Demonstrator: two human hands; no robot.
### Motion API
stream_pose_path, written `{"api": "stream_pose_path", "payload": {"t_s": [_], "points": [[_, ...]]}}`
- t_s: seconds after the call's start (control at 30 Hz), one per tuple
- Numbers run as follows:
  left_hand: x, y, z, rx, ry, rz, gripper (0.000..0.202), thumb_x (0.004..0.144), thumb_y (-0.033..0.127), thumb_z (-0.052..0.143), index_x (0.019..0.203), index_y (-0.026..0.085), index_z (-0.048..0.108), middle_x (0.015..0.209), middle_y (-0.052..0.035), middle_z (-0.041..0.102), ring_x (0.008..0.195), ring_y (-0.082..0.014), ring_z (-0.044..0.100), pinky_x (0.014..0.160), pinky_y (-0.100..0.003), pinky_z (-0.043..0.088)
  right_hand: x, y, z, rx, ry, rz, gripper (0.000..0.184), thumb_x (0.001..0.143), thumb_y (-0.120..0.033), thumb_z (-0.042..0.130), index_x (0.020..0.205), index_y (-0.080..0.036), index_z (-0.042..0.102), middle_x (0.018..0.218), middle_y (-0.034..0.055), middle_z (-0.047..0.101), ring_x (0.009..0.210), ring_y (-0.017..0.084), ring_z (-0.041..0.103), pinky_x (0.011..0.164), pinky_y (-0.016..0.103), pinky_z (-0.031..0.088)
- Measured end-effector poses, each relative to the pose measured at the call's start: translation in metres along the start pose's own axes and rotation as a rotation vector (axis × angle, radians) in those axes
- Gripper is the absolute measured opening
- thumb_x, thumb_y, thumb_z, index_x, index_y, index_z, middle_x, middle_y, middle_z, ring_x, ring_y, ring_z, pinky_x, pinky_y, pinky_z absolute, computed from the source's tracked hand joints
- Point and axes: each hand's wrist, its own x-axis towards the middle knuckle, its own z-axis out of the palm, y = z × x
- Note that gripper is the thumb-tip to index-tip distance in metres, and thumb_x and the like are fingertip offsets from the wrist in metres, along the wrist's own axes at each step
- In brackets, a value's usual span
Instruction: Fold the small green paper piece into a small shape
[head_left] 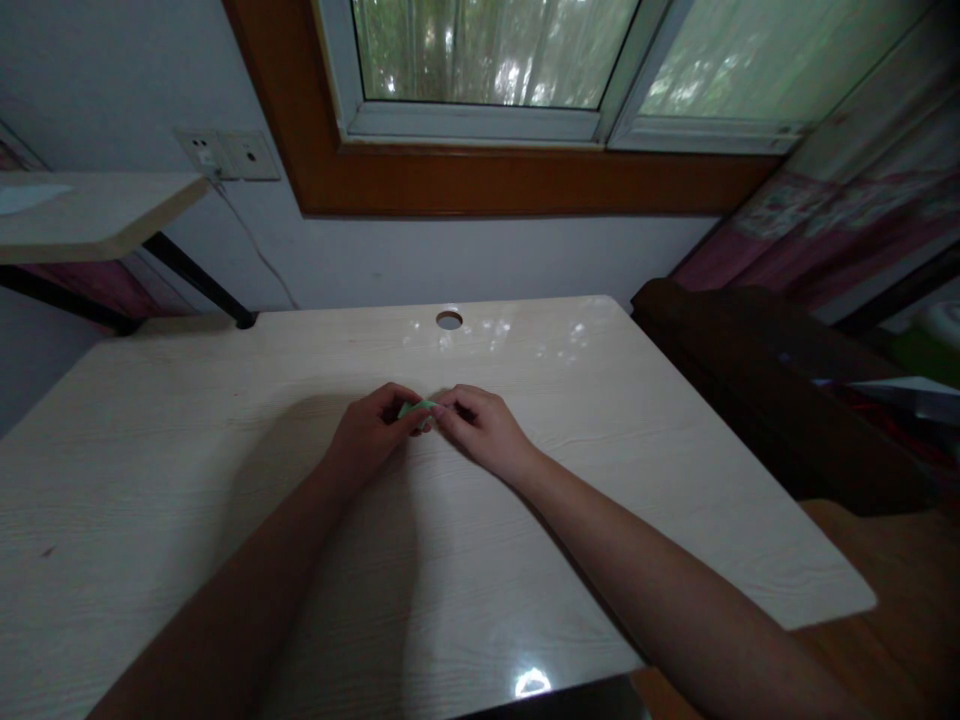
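Head view: a small green piece (424, 404) sits mid-bench (600, 400), between the fingertips of both hands, its shape mostly hidden. From it, the left hand (367, 428) lies towards 8 o'clock, thumb and finger pinching one end; the right hand (487, 425), towards 4 o'clock, appears to pinch the other. A round hole (449, 320) lies at 1 o'clock. The step in hand looks like close fingertip work on the piece, its details unclear; the next move probably calls for light, steady thumbs and a secure left pinch.
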Motion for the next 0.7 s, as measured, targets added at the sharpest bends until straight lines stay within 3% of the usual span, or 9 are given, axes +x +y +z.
{"api": "stream_pose_path", "payload": {"t_s": [0.3,0.57,0.7], "points": [[0.0012,0.0,0.0004,-0.27,-0.041,-0.009,0.032,0.084,0.042,0.071,0.102,0.018,0.061,0.079,-0.0017,0.071,0.068,-0.0164,0.072,0.065,-0.029,0.06,-0.0014,0.0031,0.0029,0.073,0.074,0.074,0.017,0.093,-0.028,0.058,0.085,-0.019,0.069,0.076,0.001,0.067,0.07,0.014,0.059,0.067,0.026,0.044],[0.0,0.0046,-0.0002,-0.275,-0.018,-0.021,0.036,0.084,0.04,0.07,0.111,0.018,0.063,0.077,-0.0019,0.072,0.07,-0.0169,0.073,0.068,-0.029,0.061,-0.0012,0.0045,0.0034,0.202,0.16,0.175,0.018,0.089,-0.033,0.061,0.083,-0.018,0.069,0.074,0.0016,0.067,0.066,0.014,0.057,0.062,0.025,0.045],[-0.001,0.0049,-0.0019,-0.19,-0.042,-0.002,0.032,0.087,0.04,0.065,0.111,0.018,0.067,0.088,-0.0049,0.074,0.079,-0.0183,0.072,0.074,-0.031,0.06,-0.0017,0.0066,0.0033,0.226,0.175,0.186,0.02,0.09,-0.035,0.06,0.083,-0.018,0.068,0.073,0.0015,0.065,0.066,0.014,0.057,0.062,0.025,0.045]]}}
